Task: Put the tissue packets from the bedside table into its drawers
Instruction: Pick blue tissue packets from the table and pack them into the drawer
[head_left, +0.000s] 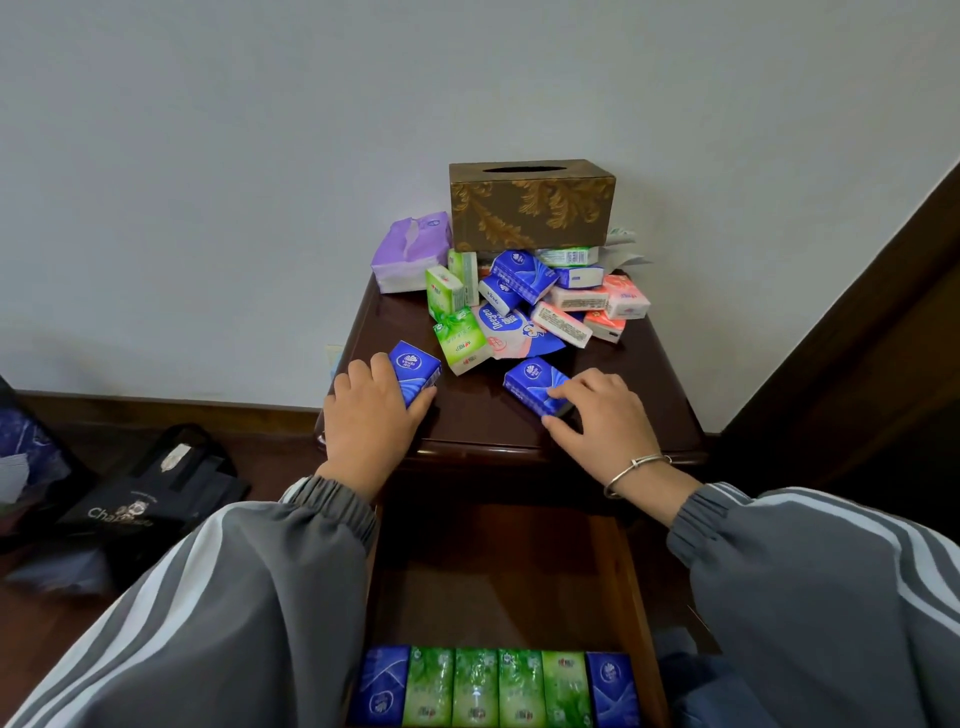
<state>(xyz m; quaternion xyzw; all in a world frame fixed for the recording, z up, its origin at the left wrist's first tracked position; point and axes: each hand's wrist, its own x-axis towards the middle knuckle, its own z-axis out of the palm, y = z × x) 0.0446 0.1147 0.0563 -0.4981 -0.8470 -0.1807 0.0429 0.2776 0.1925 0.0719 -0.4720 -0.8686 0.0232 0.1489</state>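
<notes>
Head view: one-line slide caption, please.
Left hand grips the left blue packet, right hand the right blue packet, on the bedside table; six packets line the open drawer.

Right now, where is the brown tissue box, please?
In the head view, the brown tissue box stands at the back of the table, right of the purple tissue pack.

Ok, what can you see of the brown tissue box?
The tissue box is rectangular, brown with a gold leaf pattern, with a dark oval slot on top and no tissue showing. It stands upright at the back of the bedside table by the wall, seemingly resting on packets. A purple tissue pack lies beside it.
</notes>
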